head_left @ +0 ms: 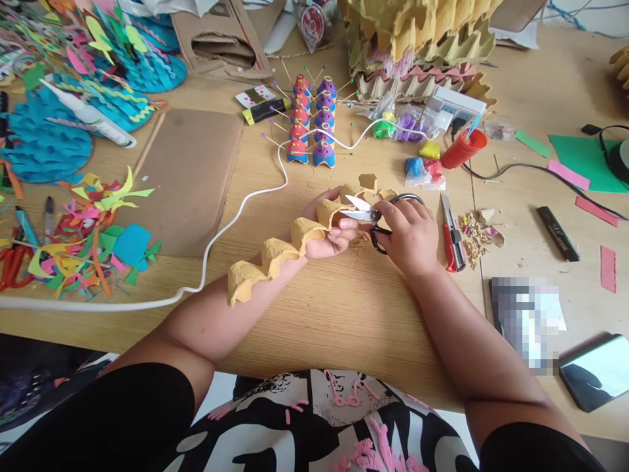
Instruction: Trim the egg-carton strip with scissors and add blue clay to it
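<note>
A yellow strip of egg carton cups (280, 252) runs slantwise above the table, its near end over my left forearm. My left hand (337, 239) is closed on the strip from beneath, near its middle. In my right hand (410, 233) is a pair of scissors with black handles (361, 214), fingers through the loops. Its blades are parted and lie at the edge of a cup, beside my left fingertips. A small carton flap (368, 181) sticks up at the strip's far end. Some carton scraps (361, 244) lie on the table beneath my hands.
Painted carton caterpillars (324, 118) with pins stand ahead. A white cable (246, 203) crosses the table. To the right lie a red utility knife (452, 236), a red cup (462, 149) and a phone (597, 373). Paper scraps (98, 236) and cardboard (187, 177) lie left; egg trays (417, 39) are stacked behind.
</note>
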The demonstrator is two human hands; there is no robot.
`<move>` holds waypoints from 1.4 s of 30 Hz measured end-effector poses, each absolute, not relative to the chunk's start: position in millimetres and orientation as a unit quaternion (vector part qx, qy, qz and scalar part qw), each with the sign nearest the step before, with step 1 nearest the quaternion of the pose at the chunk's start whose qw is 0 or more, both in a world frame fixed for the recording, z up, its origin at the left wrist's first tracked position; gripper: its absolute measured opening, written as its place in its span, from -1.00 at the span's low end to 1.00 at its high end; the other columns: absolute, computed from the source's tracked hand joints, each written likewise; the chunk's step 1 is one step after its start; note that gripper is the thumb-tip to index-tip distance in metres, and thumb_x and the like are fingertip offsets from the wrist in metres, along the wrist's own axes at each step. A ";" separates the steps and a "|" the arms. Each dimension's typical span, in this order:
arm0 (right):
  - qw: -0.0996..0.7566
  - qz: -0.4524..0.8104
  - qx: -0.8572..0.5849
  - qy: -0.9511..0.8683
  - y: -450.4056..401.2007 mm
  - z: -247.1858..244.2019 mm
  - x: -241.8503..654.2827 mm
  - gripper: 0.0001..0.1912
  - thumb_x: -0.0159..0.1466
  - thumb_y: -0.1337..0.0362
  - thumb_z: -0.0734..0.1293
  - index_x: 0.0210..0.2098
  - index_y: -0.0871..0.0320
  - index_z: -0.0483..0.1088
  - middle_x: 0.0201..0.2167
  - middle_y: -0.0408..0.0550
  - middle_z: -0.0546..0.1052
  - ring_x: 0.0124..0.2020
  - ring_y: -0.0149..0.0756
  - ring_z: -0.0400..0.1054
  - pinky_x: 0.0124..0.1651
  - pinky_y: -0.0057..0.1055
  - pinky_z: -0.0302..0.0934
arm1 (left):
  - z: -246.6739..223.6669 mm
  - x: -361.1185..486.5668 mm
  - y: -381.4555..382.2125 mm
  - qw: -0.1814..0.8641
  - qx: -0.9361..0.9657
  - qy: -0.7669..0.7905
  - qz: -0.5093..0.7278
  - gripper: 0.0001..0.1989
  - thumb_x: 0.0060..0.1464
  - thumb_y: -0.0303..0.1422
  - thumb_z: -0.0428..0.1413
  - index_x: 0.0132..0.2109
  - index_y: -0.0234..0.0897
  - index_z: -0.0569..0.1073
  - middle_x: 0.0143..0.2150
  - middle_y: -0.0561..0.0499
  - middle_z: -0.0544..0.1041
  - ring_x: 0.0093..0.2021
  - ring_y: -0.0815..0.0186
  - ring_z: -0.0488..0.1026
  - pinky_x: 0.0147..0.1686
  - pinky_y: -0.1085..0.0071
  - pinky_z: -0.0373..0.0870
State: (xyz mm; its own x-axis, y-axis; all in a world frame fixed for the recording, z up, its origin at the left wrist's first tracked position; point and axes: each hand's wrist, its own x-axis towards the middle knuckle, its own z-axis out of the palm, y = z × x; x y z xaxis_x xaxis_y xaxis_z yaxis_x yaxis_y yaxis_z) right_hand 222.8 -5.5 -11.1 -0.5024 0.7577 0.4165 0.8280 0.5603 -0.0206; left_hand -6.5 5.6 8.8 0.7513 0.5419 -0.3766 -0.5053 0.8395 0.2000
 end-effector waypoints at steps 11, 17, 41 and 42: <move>0.185 -0.098 -0.456 -0.865 -5.5 -9.5 225.0 -0.61 0.42 0.24 0.32 0.21 0.07 0.51 -0.14 0.08 0.56 -0.04 0.01 0.35 0.03 -0.12 0.21 | 5.3 -10.8 10.9 0.953 0.046 0.186 0.234 -0.45 0.51 -0.04 -0.16 -0.23 -0.32 0.50 -0.58 -0.05 0.42 -0.65 0.41 0.26 -0.68 0.54 0.14; 0.184 -0.115 -0.450 -0.866 -6.4 -7.5 225.0 -0.64 0.44 0.23 0.32 0.19 0.08 0.52 -0.16 0.07 0.57 -0.05 -0.01 0.36 0.01 -0.14 0.20 | 10.0 -10.5 8.2 0.947 0.057 0.205 0.242 -0.53 0.50 -0.14 -0.10 -0.26 -0.34 0.50 -0.59 -0.02 0.42 -0.65 0.45 0.25 -0.67 0.59 0.12; 0.160 -0.112 -0.468 -0.862 -10.3 -0.6 225.1 -0.69 0.49 0.22 0.29 0.15 0.04 0.55 -0.26 0.04 0.57 -0.14 -0.07 0.37 -0.16 -0.21 0.13 | -4.8 -11.4 4.0 0.938 0.009 0.204 0.280 -0.58 0.38 0.05 -0.02 -0.11 -0.17 0.52 -0.61 0.02 0.34 -0.68 0.29 0.26 -0.69 0.45 0.15; 0.163 -0.114 -0.466 -0.862 -10.3 -0.5 225.1 -0.70 0.49 0.22 0.29 0.15 0.04 0.55 -0.27 0.03 0.57 -0.15 -0.07 0.38 -0.17 -0.21 0.13 | -4.8 -11.6 4.2 0.938 0.007 0.206 0.278 -0.59 0.38 0.04 -0.03 -0.12 -0.17 0.52 -0.61 0.03 0.34 -0.68 0.29 0.26 -0.69 0.44 0.16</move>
